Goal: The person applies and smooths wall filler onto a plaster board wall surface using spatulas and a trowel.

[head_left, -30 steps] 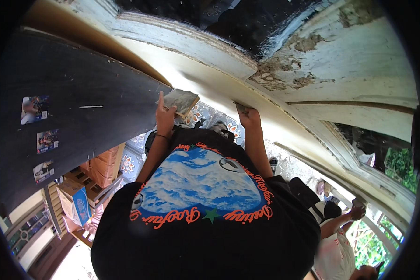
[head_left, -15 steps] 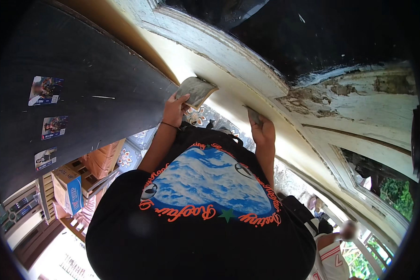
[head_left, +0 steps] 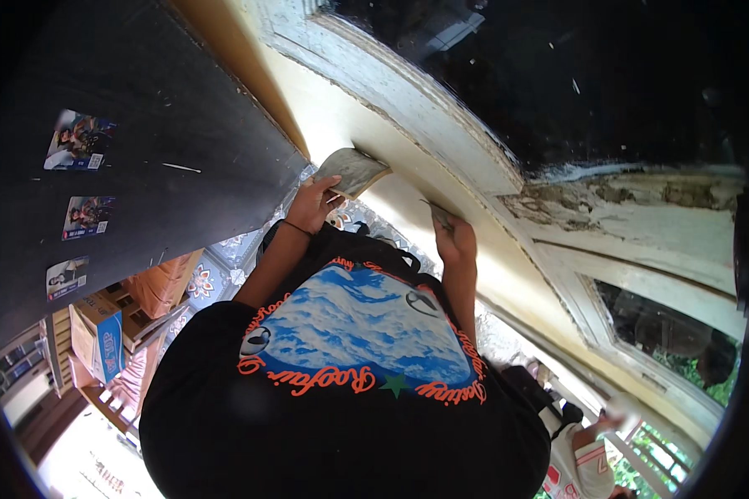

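Observation:
My left hand (head_left: 310, 205) is closed on the near edge of a curved grey sheet (head_left: 354, 171) with a tan rim, fingers below and thumb on top. The sheet is bowed and held next to the cream wall (head_left: 404, 200). My right hand (head_left: 456, 242) pinches a thin, flat grey piece (head_left: 443, 218), its tip close to the same wall. Whether that tip touches the wall I cannot tell, nor can I make out the piece's exact kind.
A dark panel (head_left: 166, 125) with several small picture cards stands to the left. A white, peeling window frame (head_left: 391, 83) juts out above the wall. Behind at lower left is a cardboard box (head_left: 100, 337); at lower right, a person in a white jersey (head_left: 591, 461).
The view has shifted a little. My right hand has moved slightly left and down in the picture, its thin piece tilting with it. Both hands keep their hold.

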`<state>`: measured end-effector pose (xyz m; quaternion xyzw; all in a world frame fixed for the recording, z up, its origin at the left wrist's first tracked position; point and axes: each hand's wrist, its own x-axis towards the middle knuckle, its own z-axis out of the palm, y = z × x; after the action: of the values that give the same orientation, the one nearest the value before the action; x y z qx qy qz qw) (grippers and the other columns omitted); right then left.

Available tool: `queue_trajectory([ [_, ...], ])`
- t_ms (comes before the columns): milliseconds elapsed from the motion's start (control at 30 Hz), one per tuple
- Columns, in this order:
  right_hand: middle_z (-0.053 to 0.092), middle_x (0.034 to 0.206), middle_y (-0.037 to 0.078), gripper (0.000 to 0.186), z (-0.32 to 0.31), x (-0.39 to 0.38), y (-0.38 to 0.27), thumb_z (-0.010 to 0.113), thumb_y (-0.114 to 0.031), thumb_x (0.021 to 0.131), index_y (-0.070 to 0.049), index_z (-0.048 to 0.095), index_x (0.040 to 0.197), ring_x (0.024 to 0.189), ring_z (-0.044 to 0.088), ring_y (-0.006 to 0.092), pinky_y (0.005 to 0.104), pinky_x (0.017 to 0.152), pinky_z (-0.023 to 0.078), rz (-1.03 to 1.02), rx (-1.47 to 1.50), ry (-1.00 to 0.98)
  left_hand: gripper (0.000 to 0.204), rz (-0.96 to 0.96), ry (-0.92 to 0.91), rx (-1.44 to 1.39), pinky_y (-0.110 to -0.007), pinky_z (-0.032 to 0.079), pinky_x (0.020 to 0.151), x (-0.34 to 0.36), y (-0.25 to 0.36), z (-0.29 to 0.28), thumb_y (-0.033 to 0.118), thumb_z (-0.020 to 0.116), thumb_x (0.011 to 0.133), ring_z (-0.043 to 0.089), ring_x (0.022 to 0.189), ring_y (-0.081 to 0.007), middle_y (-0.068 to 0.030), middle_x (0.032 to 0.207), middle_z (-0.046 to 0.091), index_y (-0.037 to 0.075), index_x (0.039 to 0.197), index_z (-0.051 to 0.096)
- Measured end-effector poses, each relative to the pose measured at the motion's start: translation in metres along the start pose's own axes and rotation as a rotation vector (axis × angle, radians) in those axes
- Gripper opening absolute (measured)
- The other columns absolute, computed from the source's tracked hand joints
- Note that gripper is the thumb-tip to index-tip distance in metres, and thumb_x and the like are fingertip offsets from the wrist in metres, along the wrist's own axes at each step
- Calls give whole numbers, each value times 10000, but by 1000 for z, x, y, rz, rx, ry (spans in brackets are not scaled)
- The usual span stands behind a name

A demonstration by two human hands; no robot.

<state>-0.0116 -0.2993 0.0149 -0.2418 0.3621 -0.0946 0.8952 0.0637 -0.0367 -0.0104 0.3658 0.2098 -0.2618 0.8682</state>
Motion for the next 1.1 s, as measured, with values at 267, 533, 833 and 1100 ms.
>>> queue_trajectory([
  [267,367,1198,208,403,2,2,16,289,93,762,51,322,1162,1117,380,362,470,951,348,-3,-57,37,335,-30,-52,-46,-344,443,795,-4,6,-11,103,531,768,542,891,-189,-89,975,531,21,1076,429],
  [533,409,1159,186,390,-3,15,19,316,99,753,30,355,1135,1074,425,351,456,935,371,-9,-38,11,370,23,-145,-158,-370,405,878,-8,13,-16,71,512,775,511,991,-232,-130,1084,505,-24,1119,417],
  [833,427,1143,195,362,-1,25,35,346,73,768,49,362,1129,1108,409,321,453,922,387,-13,-55,114,395,53,-164,-274,-357,382,901,-25,25,-9,105,540,787,495,1015,-222,-119,1092,509,-26,1138,415],
  [1100,347,1238,167,446,-16,12,6,267,76,768,-10,332,1201,1138,350,362,485,955,330,-70,-81,105,429,77,-180,-292,-393,352,935,-27,16,-6,155,514,811,452,1089,-241,-124,1166,469,-4,1185,374],
])
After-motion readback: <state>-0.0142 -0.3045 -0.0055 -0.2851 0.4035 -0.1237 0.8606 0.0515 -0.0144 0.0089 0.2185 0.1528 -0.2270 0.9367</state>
